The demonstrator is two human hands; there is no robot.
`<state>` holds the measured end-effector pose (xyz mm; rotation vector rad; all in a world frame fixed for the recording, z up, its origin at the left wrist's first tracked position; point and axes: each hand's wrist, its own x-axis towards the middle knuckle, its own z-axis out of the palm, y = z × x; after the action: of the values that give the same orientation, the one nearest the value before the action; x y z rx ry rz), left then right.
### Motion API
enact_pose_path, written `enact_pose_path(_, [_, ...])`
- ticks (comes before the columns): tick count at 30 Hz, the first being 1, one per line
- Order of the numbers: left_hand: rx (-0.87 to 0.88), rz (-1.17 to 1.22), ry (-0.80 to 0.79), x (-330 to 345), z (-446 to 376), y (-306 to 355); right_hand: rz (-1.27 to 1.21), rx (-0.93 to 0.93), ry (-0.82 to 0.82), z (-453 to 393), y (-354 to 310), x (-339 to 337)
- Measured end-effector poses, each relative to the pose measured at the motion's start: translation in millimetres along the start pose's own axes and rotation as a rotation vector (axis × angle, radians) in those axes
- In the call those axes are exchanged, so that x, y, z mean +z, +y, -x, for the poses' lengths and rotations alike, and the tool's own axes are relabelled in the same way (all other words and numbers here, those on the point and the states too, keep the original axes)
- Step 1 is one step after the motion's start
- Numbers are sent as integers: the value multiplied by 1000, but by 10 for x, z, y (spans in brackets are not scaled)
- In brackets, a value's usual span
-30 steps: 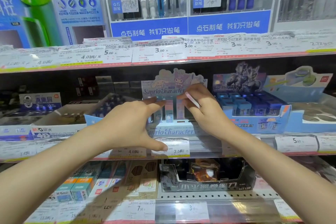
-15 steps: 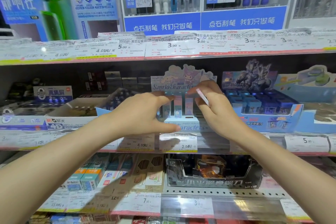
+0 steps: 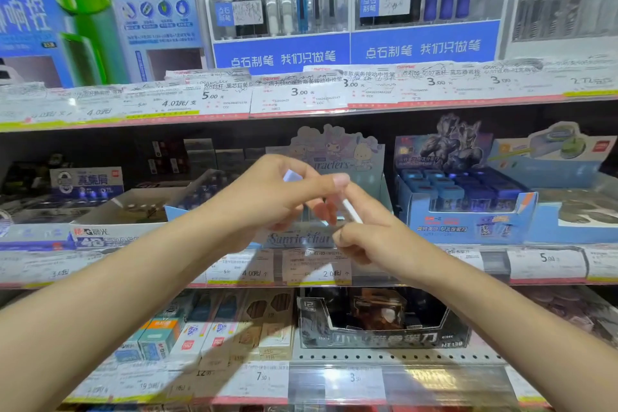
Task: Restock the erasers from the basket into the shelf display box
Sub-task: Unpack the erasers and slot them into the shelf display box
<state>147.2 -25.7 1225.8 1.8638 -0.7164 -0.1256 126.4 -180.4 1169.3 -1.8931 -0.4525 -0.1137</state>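
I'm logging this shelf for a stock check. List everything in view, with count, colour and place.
Character display box: one, pastel, middle shelf centre, behind the hands.
Eraser: one, pale lilac, in left hand.
Slim white item: one, in right hand; cannot tell what it is.
Blue display box: one, blue, right of the character box.
Pen racks: two, clear with blue fronts, top shelf.
Price labels: many, white, along shelf edges.
Black box: one, bottom shelf.
Left hand: one, pinching the eraser.
Right hand: one, holding the slim item.
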Motion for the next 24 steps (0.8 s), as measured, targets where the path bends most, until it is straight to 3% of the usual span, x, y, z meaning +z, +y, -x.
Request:
enact_pose_path(4, [-81, -11, -6, -34, -47, -27, 212, -143, 13, 26, 9, 16])
enact_pose_path(10, [-20, -126, -5, -104, -53, -35, 2, -169, 70, 32, -40, -94])
enact_pose_path(13, [50, -226, 9, -90, -53, -28, 73, -200, 51, -9, -76, -165])
enact_pose_path(18, [374, -760, 131, -196, -120, -209, 168, -261, 227, -127, -87, -291])
enact_pose_path(21, [321, -1084, 60, -255, -120, -309, 225, -281, 364, -232, -13, -321])
enact_pose_path(24, [260, -1237, 7, -226, -105, -366, 241, -284, 423, -317, 90, -281])
